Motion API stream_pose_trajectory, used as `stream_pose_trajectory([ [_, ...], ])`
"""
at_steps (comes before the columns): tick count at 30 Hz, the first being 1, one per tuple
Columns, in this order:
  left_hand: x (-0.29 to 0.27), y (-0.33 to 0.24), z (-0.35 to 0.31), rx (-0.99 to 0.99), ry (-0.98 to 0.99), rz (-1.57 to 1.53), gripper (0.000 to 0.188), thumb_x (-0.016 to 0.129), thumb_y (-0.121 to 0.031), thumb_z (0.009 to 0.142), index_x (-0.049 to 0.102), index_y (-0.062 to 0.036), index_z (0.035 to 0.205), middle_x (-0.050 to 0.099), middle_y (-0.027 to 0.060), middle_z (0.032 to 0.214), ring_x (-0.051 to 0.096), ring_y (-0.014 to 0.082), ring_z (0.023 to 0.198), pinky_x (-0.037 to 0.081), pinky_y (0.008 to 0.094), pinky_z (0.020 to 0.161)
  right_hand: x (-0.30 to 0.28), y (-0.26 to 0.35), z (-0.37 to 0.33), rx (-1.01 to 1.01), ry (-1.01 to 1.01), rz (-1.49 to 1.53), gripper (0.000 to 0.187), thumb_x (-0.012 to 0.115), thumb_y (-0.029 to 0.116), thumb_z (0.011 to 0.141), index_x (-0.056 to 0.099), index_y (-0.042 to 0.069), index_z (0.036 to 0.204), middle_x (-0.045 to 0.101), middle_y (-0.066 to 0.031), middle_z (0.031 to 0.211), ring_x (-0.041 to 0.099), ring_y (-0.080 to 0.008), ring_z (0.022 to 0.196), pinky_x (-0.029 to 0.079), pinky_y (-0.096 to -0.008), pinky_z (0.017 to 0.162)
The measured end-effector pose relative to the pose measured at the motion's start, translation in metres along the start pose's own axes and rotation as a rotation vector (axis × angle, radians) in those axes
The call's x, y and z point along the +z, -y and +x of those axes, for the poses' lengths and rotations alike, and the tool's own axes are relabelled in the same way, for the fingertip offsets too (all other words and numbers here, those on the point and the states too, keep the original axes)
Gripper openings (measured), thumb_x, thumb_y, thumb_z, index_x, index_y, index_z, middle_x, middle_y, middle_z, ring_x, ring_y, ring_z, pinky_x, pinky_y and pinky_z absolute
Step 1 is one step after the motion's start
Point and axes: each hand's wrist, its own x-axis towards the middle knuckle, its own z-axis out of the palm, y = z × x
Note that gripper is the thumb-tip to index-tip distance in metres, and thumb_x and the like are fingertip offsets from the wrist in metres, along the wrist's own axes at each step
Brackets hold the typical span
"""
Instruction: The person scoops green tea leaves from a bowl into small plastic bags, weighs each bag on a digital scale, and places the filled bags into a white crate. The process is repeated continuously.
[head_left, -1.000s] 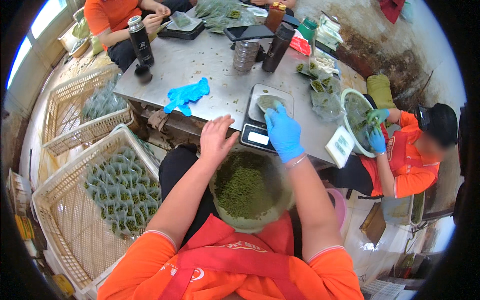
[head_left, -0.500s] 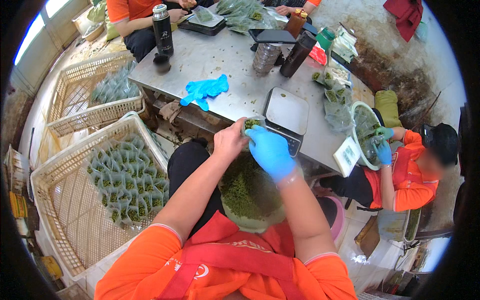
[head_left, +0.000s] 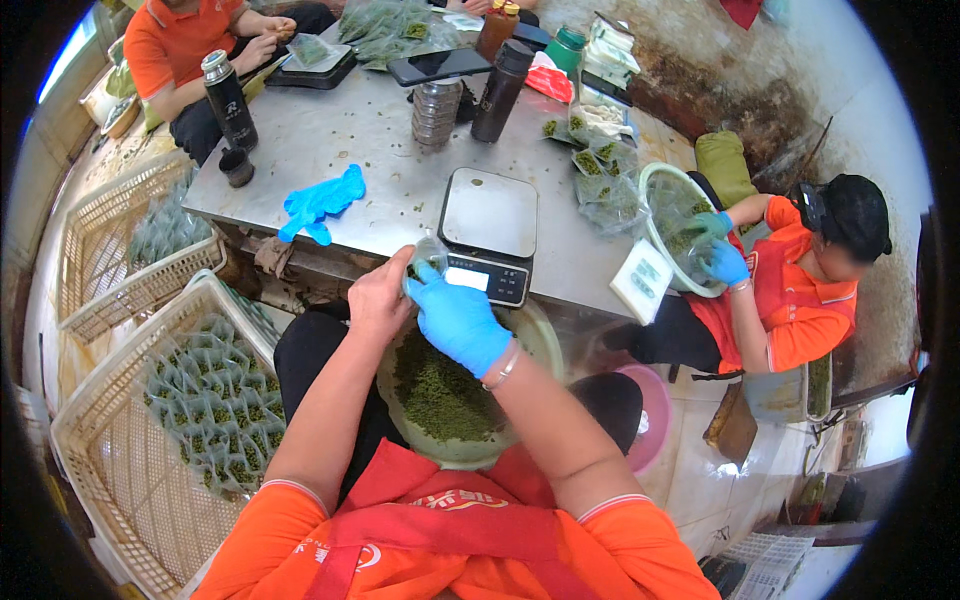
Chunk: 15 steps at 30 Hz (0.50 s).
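Small clear plastic bag [head_left: 430,247] with green contents partly visible: located between the two hands, above the near edge of the brushed-metal worktop [head_left: 385,205].

State of the hands: the bare left hand [head_left: 380,298] is curled around the left side of the bag. The blue-gloved right hand [head_left: 458,322] reaches in from the right with its fingers drawn together and touching the near side of the bag. Whether these fingers pinch the film or only press on it cannot be told.

Axis: the bag is seen nearly end-on, its rounded upper end beyond the fingertips. Its long axis appears to point away from the body, but foreshortening prevents an exact reading.

Governing relation: the flat electronic scale with a square silver platform and black panel [head_left: 490,212] stands ahead and to the right of the hands. Its lit panel is just beside the right hand, the nearer of the two; its platform lies farther out and carries no bag. The round pale-green bowl of loose green granules [head_left: 547,350] is below the hands, toward the body. The cream perforated plastic crate [head_left: 112,462], holding rows of filled clear bags [head_left: 215,410], lies to the left, nearer the left hand.
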Motion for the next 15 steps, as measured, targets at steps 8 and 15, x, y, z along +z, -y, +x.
stream_pose_trajectory([
  [8,-0.009,-0.003,0.005,-0.329,0.054,-0.140,0.052,0.069,-0.027,0.071,0.053,-0.0116,0.118,0.064,0.0155,0.091,0.062,0.0326,0.085,0.049,0.0374,0.072,-0.058,-0.077,-0.011,0.270,-0.271,1.023,0.029,0.057,-0.003,0.077,0.063,0.004,0.104,0.063,-0.0058,0.096,0.059,-0.0104,0.077,0.050,-0.0261,0.069],
  [15,0.002,0.003,0.013,-0.492,0.040,-0.350,0.054,0.070,-0.036,0.074,0.054,-0.0072,0.117,0.063,0.0135,0.107,0.060,0.0273,0.101,0.046,0.0343,0.085,-0.091,-0.306,0.009,0.380,-0.630,-0.302,0.030,0.049,0.008,0.078,0.064,0.009,0.104,0.059,-0.0175,0.111,0.054,-0.0321,0.105,0.043,-0.0344,0.090],
])
